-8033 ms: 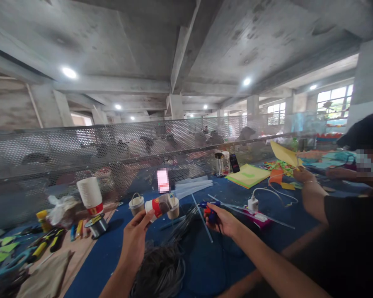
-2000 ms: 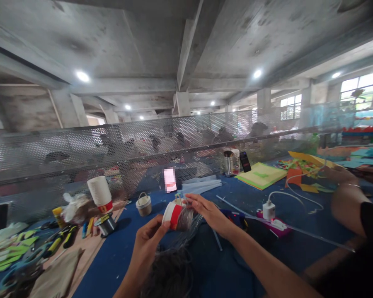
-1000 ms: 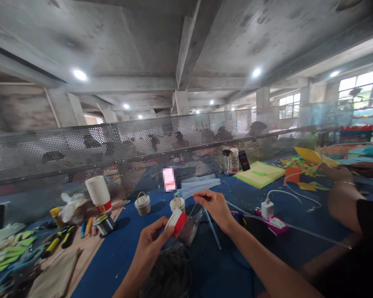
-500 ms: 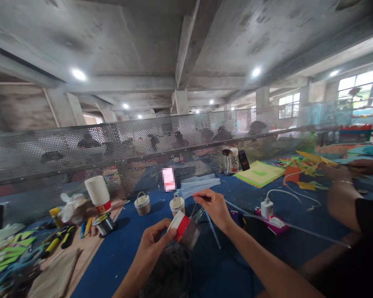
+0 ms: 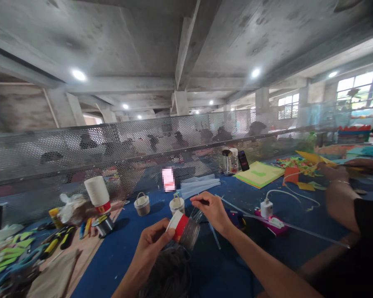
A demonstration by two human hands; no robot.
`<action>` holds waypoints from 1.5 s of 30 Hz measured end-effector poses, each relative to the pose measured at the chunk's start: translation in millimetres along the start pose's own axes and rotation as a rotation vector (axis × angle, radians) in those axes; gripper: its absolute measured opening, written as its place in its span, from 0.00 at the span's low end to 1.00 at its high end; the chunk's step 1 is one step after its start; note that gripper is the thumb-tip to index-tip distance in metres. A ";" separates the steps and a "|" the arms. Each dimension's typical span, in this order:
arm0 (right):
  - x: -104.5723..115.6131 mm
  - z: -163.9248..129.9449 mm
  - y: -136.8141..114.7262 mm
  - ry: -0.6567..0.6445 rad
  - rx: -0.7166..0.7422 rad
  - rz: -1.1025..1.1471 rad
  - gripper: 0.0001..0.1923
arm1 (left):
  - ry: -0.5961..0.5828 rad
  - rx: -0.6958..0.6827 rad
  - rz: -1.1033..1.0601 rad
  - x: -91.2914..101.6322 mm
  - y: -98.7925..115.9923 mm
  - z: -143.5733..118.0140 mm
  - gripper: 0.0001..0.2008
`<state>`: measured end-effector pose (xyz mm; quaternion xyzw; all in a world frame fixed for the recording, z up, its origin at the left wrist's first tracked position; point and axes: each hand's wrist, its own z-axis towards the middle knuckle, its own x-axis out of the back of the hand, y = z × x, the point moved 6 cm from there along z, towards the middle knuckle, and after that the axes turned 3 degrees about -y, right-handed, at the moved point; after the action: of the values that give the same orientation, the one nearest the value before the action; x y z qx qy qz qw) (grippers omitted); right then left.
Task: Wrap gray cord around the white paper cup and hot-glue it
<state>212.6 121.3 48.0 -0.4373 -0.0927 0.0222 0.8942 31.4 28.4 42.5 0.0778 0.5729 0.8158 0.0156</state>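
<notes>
We sit at a blue-covered desk [image 5: 118,252] in a concrete hall, a perforated metal screen [image 5: 81,153] beyond our hands. Our left hand [image 5: 151,248] grips a paper cup [image 5: 182,229], white with a red band, its lower part wrapped in grey strands, tilted between both hands. Our right hand [image 5: 213,211] pinches thin strands [image 5: 196,215] rising just above the cup. A grey strand bundle [image 5: 168,275] lies below our left hand.

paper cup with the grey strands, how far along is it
Done: two small cup baskets with handles stand on the blue table. In hand: the left hand holds a red-and-white paper cup, partly covered in grey strands; the right hand pinches strand ends. Left: the cup's red band is bare, and no handle shows.
</notes>
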 end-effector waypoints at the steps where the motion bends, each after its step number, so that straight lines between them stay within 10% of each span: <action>1: -0.9 -0.5 0.9 -0.005 -0.007 -0.003 0.05 | -0.009 -0.002 -0.005 -0.4 0.4 0.4 0.13; 21: -31.4 -8.9 25.2 -0.273 -0.104 0.013 0.09 | 0.003 0.002 -0.013 8.6 -9.4 3.4 0.11; 27: -13.4 -2.9 34.4 -0.101 -0.142 -0.012 0.19 | 0.122 -0.061 0.114 20.6 -8.4 7.0 0.11; 34: -36.1 -16.1 10.7 -0.406 -0.084 0.137 0.21 | 0.227 -0.106 0.225 28.1 -5.6 5.7 0.13; 45: -34.9 -20.1 -4.8 -0.361 -0.058 0.100 0.25 | 0.224 -0.025 0.048 30.3 -17.9 7.1 0.14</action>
<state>181.9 98.5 34.6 -0.4558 -0.2305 0.1418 0.8479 1.4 44.6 31.4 -0.0002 0.5589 0.8265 -0.0671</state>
